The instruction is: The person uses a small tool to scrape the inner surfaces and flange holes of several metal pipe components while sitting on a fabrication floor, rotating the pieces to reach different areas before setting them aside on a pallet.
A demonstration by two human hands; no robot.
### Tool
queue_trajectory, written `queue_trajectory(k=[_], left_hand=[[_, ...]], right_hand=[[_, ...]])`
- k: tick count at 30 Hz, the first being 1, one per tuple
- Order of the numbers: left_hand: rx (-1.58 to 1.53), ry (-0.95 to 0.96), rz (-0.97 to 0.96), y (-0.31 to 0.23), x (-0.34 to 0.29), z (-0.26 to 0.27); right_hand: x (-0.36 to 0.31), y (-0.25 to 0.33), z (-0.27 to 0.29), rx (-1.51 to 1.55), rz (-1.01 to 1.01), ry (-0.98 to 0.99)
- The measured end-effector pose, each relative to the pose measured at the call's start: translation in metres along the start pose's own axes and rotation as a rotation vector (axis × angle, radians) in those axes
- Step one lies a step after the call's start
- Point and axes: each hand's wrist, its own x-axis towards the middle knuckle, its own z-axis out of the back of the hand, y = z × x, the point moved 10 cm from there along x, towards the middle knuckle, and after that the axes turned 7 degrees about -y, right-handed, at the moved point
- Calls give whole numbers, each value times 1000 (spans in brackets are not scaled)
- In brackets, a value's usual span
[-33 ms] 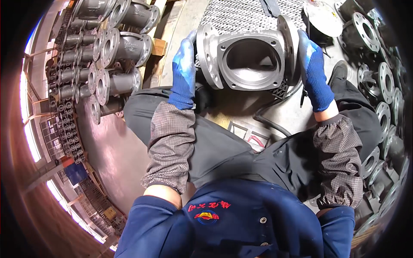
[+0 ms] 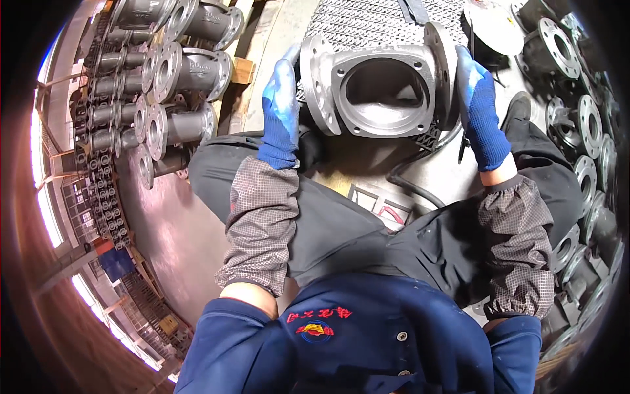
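Observation:
A grey cast-metal valve body [image 2: 384, 119] rests on a metal mesh stand, its large round opening turned toward me and a round flange at each side. My left hand [image 2: 281, 98], in a blue glove, presses along the outside of the left flange. Against the outer face of the right flange lies my right hand [image 2: 475, 98], gloved in the same way. The valve body is gripped between both hands, with the fingertips partly hidden behind the flanges. Small bolt holes surround the big opening, and its inside is dark.
Several flanged valve bodies [image 2: 187, 71] are stacked on the left beside a wooden pallet [image 2: 244, 71]. More flanged castings [image 2: 588, 125] crowd the right side. A mesh surface [image 2: 374, 27] lies beyond the valve body. A black hose [image 2: 413, 189] curves over the floor between my legs.

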Motion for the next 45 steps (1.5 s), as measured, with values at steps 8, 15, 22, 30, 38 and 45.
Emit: queue_trajectory(k=[8, 15, 22, 30, 38, 45], left_hand=[[198, -23, -73, -15, -18, -18], [38, -123, -50, 29, 0, -1], [361, -64, -291, 12, 45, -9], [300, 16, 251, 43, 92, -11], [1113, 247, 209, -13, 24, -16], [1106, 275, 258, 39, -11, -17]], right_hand=[[-6, 9, 2, 52, -53, 35], [1, 11, -2, 3, 156, 9], [14, 17, -4, 48, 247, 8], [5, 0, -5, -20, 30, -26], [-2, -9, 4, 8, 192, -94], [-7, -48, -9, 179, -152, -25]])
